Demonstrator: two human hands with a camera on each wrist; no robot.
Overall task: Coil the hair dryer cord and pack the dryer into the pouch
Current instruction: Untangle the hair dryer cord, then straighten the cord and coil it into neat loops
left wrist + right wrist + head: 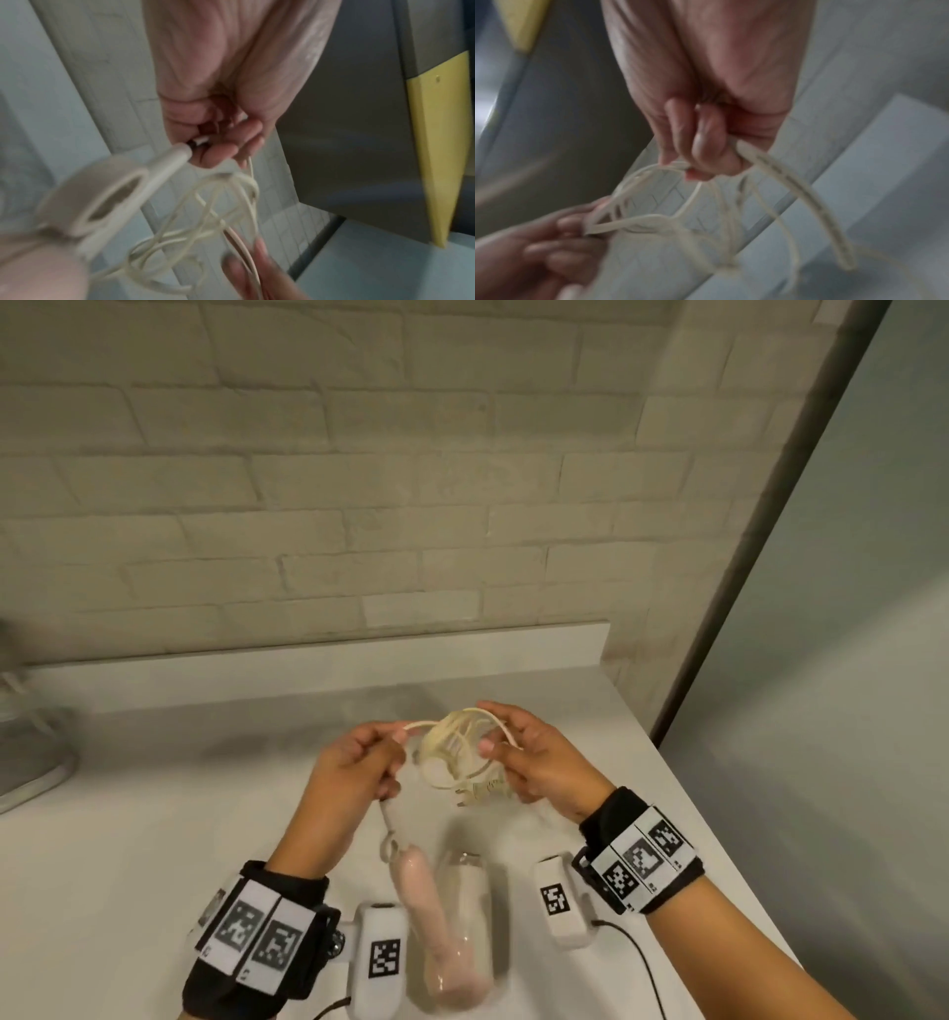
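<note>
In the head view a cream cord [452,747] hangs in several loose loops between my two hands, above the white counter [154,814]. My left hand [380,757] grips the cord just above the dryer's strain relief [177,156]. The pink hair dryer [418,891] dangles handle-up below it. My right hand [508,752] pinches the loops on their right side, and the plug [477,796] sticks out under it. Next to the dryer is a blurred see-through shape [470,891], possibly the pouch. The right wrist view shows the right fingers [700,146] curled round the cord [680,219].
A pale brick wall [359,505] with a low ledge backs the counter. A grey rounded object [31,742] stands at the far left. The counter's right edge [693,793] runs diagonally beside a dark frame [760,557].
</note>
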